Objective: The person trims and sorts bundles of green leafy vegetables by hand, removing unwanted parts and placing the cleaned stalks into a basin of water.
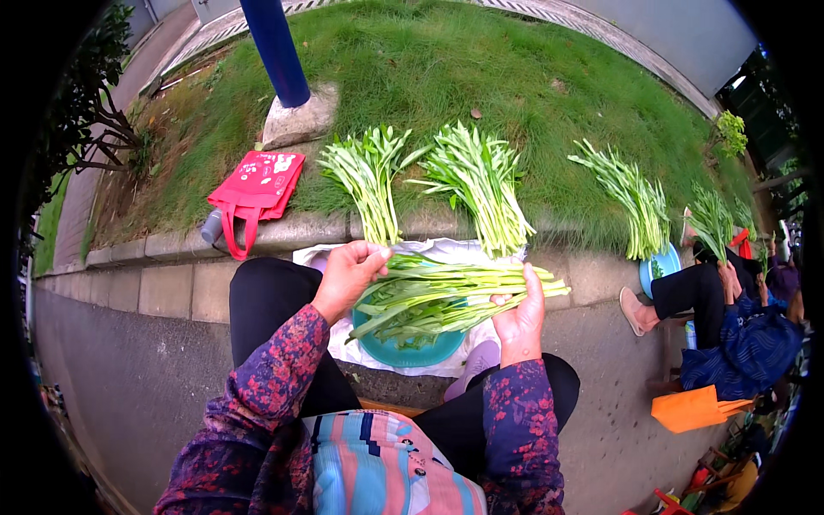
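Here's a red bag (257,184) at upper left, and left of centre the left hand (350,273) has thumb and fingers together by the leafy end; whether a leaf is pinched, I can't tell! Dead centre, the long-leaved greens (438,296) stretch over the teal basin (412,354). Right of centre, the right hand (520,319) grips their stems. Looks like sorting the bunch; next calls for a firm right grip and careful left fingertips.

Teal basin (412,354): partly hidden under held greens (451,296). Blue pole (279,56): top cut off by upper edge. Grey object (211,227): partly behind red bag (257,184); kind unclear.
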`<state>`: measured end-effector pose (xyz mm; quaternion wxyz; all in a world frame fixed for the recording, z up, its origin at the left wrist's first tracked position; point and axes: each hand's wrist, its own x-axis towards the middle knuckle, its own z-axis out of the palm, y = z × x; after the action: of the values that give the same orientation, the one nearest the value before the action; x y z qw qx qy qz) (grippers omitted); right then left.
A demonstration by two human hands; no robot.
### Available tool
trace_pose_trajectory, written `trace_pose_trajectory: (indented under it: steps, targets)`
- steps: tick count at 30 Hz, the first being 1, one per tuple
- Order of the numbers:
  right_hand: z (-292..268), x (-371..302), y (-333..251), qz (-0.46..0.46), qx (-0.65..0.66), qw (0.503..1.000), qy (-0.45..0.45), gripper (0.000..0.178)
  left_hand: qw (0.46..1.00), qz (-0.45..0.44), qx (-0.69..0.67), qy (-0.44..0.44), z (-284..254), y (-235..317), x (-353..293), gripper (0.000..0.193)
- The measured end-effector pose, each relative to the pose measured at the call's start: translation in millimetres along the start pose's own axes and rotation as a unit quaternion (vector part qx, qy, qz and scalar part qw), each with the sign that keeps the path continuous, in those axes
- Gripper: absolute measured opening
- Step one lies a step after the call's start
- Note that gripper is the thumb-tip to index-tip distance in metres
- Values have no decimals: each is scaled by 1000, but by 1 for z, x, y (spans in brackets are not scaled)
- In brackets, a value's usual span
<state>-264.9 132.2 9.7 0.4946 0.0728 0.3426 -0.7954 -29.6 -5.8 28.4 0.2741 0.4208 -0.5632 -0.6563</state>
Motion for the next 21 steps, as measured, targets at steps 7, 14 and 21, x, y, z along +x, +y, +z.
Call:
trace_pose_trajectory:
  steps: [7,14,21]
  targets:
    - [-10,0,-23,-48,96,994,12,28,999,16,29,32,-17,4,-19,13]
    - [-13,-9,-41,-89,141,985,44,31,996,49,70,6,-12,-19,-39,11]
    - [-16,-7,-42,-81,134,987,29,29,974,132,185,-9,1,-9,-42,9]
